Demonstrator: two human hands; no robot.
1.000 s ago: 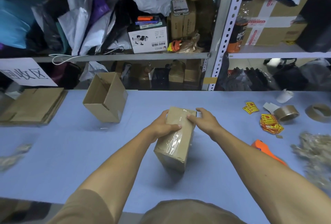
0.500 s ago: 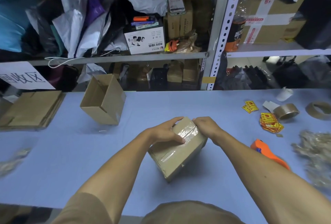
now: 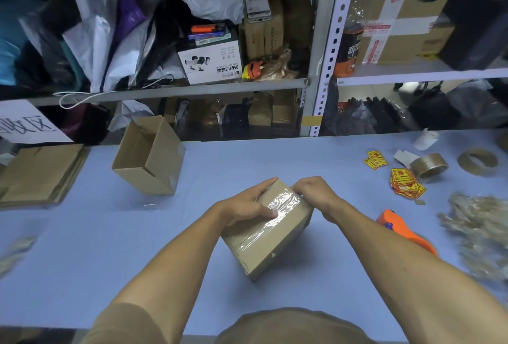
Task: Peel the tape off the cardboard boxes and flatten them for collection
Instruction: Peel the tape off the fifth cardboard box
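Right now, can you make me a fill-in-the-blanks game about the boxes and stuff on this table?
1. Both hands, left hand and right hand, hold a taped ____ box.
2. The shiny strip across that box is clear ____.
3. The empty box near the shelves has its flaps ____.
4. The cutter beside the right arm is coloured ____.

Missing words: cardboard; tape; open; orange

One head-worn wide-angle view looks forward and down, close over the table (image 3: 82,247), facing the shelves (image 3: 170,92) behind.
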